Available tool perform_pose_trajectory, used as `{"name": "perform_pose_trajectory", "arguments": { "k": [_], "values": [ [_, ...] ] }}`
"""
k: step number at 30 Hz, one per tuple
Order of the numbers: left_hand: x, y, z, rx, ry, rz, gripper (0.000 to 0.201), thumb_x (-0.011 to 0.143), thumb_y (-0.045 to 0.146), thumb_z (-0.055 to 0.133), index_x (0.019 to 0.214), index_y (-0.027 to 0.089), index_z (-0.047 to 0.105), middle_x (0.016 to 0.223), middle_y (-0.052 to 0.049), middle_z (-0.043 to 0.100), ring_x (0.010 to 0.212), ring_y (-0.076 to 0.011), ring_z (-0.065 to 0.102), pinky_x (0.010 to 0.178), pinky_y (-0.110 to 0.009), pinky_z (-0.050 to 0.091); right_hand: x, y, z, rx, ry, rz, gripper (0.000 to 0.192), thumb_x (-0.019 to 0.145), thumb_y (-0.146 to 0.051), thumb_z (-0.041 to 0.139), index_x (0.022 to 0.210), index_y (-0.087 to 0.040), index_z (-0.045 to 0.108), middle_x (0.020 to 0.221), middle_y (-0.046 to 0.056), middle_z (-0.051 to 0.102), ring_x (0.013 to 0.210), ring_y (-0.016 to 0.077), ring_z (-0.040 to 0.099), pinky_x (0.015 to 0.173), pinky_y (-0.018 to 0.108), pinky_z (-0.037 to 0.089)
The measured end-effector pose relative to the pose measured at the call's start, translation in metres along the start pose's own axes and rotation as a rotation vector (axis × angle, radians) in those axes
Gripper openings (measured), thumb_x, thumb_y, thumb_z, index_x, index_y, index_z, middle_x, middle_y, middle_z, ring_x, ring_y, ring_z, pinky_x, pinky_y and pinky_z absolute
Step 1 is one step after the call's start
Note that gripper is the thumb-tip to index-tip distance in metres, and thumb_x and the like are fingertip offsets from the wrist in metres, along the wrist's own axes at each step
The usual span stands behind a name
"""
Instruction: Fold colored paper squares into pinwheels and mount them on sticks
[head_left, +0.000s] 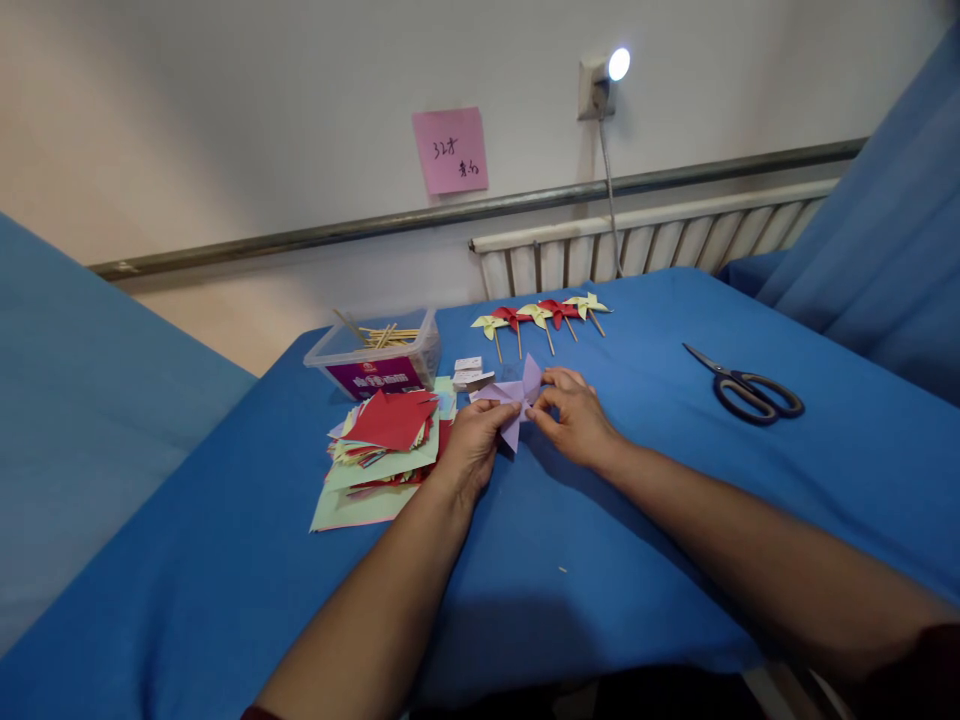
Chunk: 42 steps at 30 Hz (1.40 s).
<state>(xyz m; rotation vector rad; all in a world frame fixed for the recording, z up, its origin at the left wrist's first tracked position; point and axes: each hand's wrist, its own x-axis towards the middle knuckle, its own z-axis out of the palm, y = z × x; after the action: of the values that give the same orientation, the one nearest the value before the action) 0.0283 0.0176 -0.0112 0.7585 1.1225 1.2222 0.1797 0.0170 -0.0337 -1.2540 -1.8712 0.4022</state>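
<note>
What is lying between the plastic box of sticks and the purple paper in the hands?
Small white boxes nearer the purple paper, pale green paper nearer the plastic box, in the head view.

This looks like a small indoor handicraft station, flanked by blue fabric drapes (877, 200). A white column radiator (675, 243), a metal pipe (360, 231) and a power socket (589, 78) line the wall. The cloth-covered table (637, 560) bears scissors (739, 378), stacked coloured paper (390, 420), a plastic tub (379, 376) of wooden sticks (390, 337), stick-mounted paper pinwheels (535, 314) and a lilac pinwheel (516, 394).
</note>
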Motion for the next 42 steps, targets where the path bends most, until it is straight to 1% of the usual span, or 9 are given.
{"name": "perform_pose_trajectory", "arguments": {
  "k": [11, 21, 28, 34, 36, 37, 39, 41, 42],
  "values": [
    [0.0033, -0.0045, -0.0026, 0.05, 0.004, 0.003, 0.023, 0.051, 0.016, 0.08, 0.061, 0.013, 0.06, 0.058, -0.001, 0.063, 0.052, -0.0109, 0.056, 0.056, -0.023, 0.042, 0.0002, 0.0002, -0.0009, -0.044, -0.025, 0.017, 0.013, 0.086, -0.028, 0.06, 0.075, -0.021, 0.067, 0.115, 0.008, 0.061, 0.12, 0.0287, 0.048, 0.095, 0.047, 0.035],
    [0.0061, -0.0073, -0.0048, 0.048, -0.023, 0.001, 0.024, 0.051, 0.017, 0.081, 0.062, 0.013, 0.06, 0.059, -0.001, 0.063, 0.053, -0.0109, 0.055, 0.056, -0.024, 0.041, 0.001, -0.0018, -0.002, -0.023, -0.04, 0.036, 0.016, 0.087, -0.027, 0.06, 0.074, -0.02, 0.065, 0.107, 0.006, 0.063, 0.112, 0.0256, 0.051, 0.09, 0.042, 0.036],
    [0.0081, -0.0088, -0.0061, 0.052, -0.019, 0.014, 0.024, 0.05, 0.016, 0.081, 0.062, 0.013, 0.06, 0.059, -0.001, 0.063, 0.052, -0.0102, 0.054, 0.055, -0.023, 0.04, 0.0014, -0.0016, -0.0022, -0.007, -0.028, 0.033, 0.016, 0.086, -0.027, 0.06, 0.072, -0.02, 0.064, 0.104, 0.005, 0.063, 0.107, 0.0239, 0.052, 0.089, 0.041, 0.035],
    [0.007, -0.0081, -0.0058, 0.075, -0.033, 0.015, 0.021, 0.051, 0.017, 0.08, 0.06, 0.013, 0.061, 0.057, -0.001, 0.062, 0.051, -0.0101, 0.053, 0.053, -0.023, 0.039, 0.0006, -0.0023, -0.0005, 0.024, -0.031, 0.046, 0.019, 0.085, -0.028, 0.059, 0.068, -0.02, 0.062, 0.092, 0.005, 0.063, 0.098, 0.0234, 0.053, 0.084, 0.04, 0.037],
    [0.0058, -0.0071, -0.0056, 0.084, -0.024, 0.019, 0.021, 0.051, 0.017, 0.079, 0.059, 0.013, 0.06, 0.055, 0.0, 0.061, 0.049, -0.0099, 0.052, 0.052, -0.023, 0.038, 0.0013, -0.0009, 0.0024, 0.109, -0.023, 0.076, 0.019, 0.083, -0.028, 0.06, 0.065, -0.021, 0.06, 0.087, 0.004, 0.062, 0.092, 0.0223, 0.054, 0.083, 0.039, 0.039],
    [0.005, -0.0063, -0.0055, 0.086, -0.024, 0.012, 0.02, 0.051, 0.017, 0.078, 0.059, 0.013, 0.06, 0.055, 0.0, 0.061, 0.048, -0.0101, 0.052, 0.051, -0.023, 0.039, 0.0021, 0.0001, 0.0039, 0.192, -0.006, 0.116, 0.018, 0.081, -0.029, 0.061, 0.065, -0.021, 0.059, 0.084, 0.003, 0.062, 0.088, 0.0212, 0.055, 0.082, 0.039, 0.04],
    [0.003, -0.0041, -0.005, 0.079, -0.043, -0.017, 0.019, 0.052, 0.017, 0.078, 0.06, 0.013, 0.062, 0.056, -0.001, 0.062, 0.048, -0.0111, 0.054, 0.052, -0.024, 0.04, 0.0042, 0.0019, 0.006, 0.44, 0.05, 0.257, 0.014, 0.074, -0.032, 0.066, 0.069, -0.021, 0.057, 0.081, 0.002, 0.062, 0.082, 0.0192, 0.058, 0.08, 0.037, 0.044],
    [0.0012, -0.0015, -0.0046, 0.066, -0.073, -0.046, 0.019, 0.052, 0.018, 0.078, 0.062, 0.013, 0.064, 0.057, -0.002, 0.064, 0.049, -0.0121, 0.056, 0.054, -0.025, 0.042, 0.0065, 0.0024, 0.0055, 0.726, 0.077, 0.416, 0.024, 0.067, -0.034, 0.073, 0.079, -0.022, 0.057, 0.08, 0.001, 0.064, 0.078, 0.0182, 0.06, 0.077, 0.035, 0.047],
    [0.0005, -0.0004, -0.0046, 0.065, -0.088, -0.059, 0.019, 0.052, 0.018, 0.078, 0.062, 0.013, 0.064, 0.057, -0.002, 0.065, 0.05, -0.0124, 0.056, 0.055, -0.025, 0.043, 0.0074, 0.0019, 0.0041, 0.849, 0.059, 0.472, 0.03, 0.063, -0.034, 0.076, 0.084, -0.021, 0.057, 0.08, 0.001, 0.065, 0.076, 0.018, 0.061, 0.076, 0.035, 0.047]
  ]
}}
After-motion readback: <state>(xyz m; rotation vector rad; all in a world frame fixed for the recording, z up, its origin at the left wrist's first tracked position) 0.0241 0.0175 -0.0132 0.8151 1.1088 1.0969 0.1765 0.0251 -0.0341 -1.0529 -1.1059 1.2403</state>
